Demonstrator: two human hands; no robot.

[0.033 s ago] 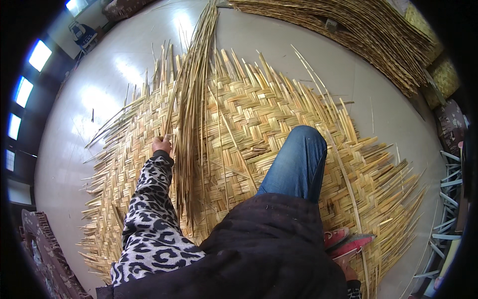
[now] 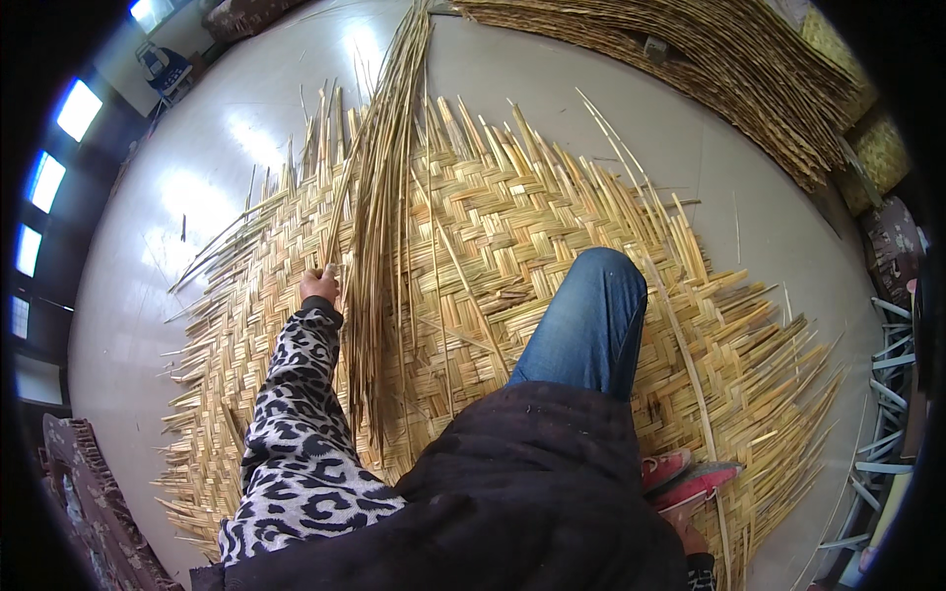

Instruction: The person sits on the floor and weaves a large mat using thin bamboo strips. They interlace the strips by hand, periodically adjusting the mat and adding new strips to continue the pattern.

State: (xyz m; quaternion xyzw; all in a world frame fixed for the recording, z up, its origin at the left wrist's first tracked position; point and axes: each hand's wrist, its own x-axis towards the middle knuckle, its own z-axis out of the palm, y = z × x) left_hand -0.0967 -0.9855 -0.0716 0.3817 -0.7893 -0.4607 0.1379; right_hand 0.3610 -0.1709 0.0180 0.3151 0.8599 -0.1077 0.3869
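Note:
A large mat (image 2: pixel 532 212) of woven split reed lies flat on the floor under me, with loose ends sticking out around its rim. Across it runs a long bundle of thin reed strips (image 2: pixel 379 217). My left hand (image 2: pixel 320 284) is closed at the bundle's left edge, where a few strips run into the fingers. Low on the right, my right hand (image 2: pixel 692 535) shows only in part beside a red shoe (image 2: pixel 690 483); its fingers are hidden. My bent knee (image 2: pixel 591 305), in blue jeans, is over the mat.
A thick stack of brown reed sheets (image 2: pixel 729 74) lies at the far right. Pale metal legs (image 2: pixel 882 394) stand along the right edge. Patterned brown upholstery (image 2: pixel 89 492) is at the lower left. A blue chair (image 2: pixel 163 69) stands at the far left by the windows.

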